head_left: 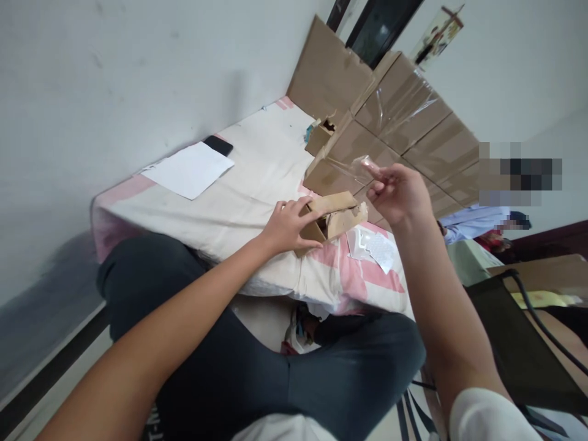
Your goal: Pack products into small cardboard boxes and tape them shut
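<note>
My left hand (288, 225) is closed around a small open cardboard box (333, 215) that lies on the cloth-covered table (257, 184). My right hand (399, 193) is raised just above and to the right of the box. Its fingers pinch a thin clear plastic wrapper (362, 165). Whether the wrapper contains anything is not visible.
A white sheet of paper (188, 169) and a black phone (218, 145) lie at the table's far left. Large taped cardboard cartons (404, 116) are stacked at the back. Small clear packets (373, 248) lie by the box. Another person (478, 222) sits at right. My dark-trousered knees are below.
</note>
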